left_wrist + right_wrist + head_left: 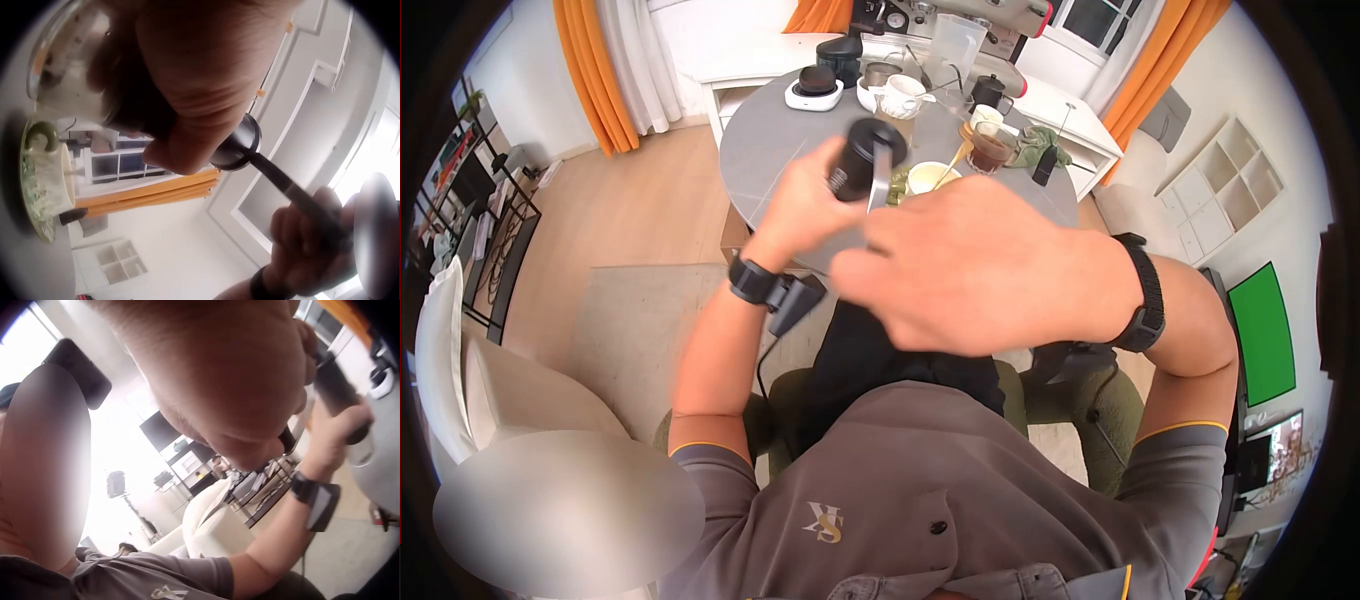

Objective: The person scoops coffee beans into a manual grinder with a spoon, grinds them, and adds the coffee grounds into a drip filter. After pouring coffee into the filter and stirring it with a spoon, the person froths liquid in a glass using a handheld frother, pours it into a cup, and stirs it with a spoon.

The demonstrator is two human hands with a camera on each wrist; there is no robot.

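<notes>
My left hand (800,205) grips the dark body of a manual coffee grinder (858,168), held up over the near side of the table and tilted. On its black lid sits a metal crank handle (881,178). My right hand (1000,265) curls round the crank's end, close beside the left hand; its fingers hide the knob in the head view. In the left wrist view the crank arm (284,184) runs from the lid to the right hand (309,244). A clear jar (72,62) shows at the grinder's other end.
On the round grey table (750,150) stand a cream cup (935,179), a glass of brown liquid (991,148), a white scale (813,97), a clear pitcher (960,50) and a black pot (990,92). A green cloth (1040,147) lies at the right edge. An espresso machine (1000,20) stands behind.
</notes>
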